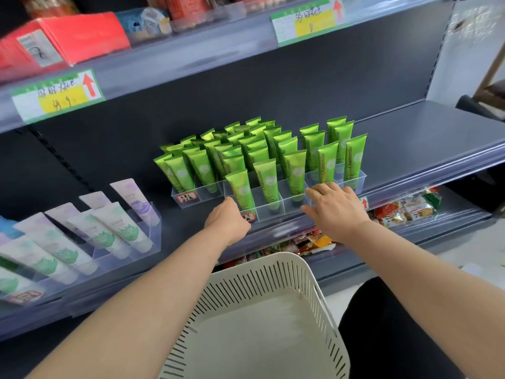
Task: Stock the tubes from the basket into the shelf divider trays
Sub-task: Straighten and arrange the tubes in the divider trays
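Note:
Several green Chamomile tubes [266,176] stand cap-down in clear shelf divider trays [273,212] on the middle shelf. My left hand [228,218] holds the front tray's left front corner, fingers curled out of sight behind the knuckles. My right hand [334,207] rests on the tray's right front edge with its fingers spread and nearly straight. The white slotted basket [308,272] sits below my arms, and no tubes show inside it.
A second clear tray [131,242] of white and purple tubes stands at the left of the same shelf. Bare grey shelf [423,138] extends to the right of the green tubes. Snack packets [404,209] lie on the shelf below. Red boxes [68,39] sit above.

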A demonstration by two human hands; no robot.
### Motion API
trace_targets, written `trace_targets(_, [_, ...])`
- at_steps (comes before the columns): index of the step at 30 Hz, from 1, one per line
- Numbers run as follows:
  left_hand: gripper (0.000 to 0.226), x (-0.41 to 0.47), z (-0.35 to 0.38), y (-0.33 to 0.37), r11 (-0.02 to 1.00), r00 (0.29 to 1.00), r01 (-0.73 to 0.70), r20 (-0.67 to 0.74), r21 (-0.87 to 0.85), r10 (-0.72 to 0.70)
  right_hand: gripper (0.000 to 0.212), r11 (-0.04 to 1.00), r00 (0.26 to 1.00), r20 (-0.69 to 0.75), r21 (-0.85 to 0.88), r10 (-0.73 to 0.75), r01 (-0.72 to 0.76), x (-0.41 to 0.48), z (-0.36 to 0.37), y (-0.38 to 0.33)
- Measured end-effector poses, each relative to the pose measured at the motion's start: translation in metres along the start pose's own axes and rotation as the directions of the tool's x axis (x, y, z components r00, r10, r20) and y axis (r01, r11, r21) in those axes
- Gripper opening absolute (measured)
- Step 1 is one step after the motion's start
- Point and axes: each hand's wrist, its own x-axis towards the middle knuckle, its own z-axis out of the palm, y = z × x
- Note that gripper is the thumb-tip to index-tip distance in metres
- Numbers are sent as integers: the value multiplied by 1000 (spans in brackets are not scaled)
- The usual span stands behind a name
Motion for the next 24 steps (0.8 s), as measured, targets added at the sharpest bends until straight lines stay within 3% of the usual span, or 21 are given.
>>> trace_targets(8, [54,1,3,3,1000,1000,3,-13,25,-3,52,1000,1000,-14,1,-8,8,1,3,5])
trace_targets(12, [56,-6,8,-5,998,998,-59,11,21,59,53,1000,1000,-19,-13,-2,2,1,6,4])
trace_targets(19, [87,-27,33,-10,967,987,-159,51,201,151,61,999,1000,-25,-39,-9,8,-4,11,3])
trace_targets(24, [91,-28,38,-13,958,982,-189,30,217,188,61,998,999,-30,-60,-12,10,-4,13,5])
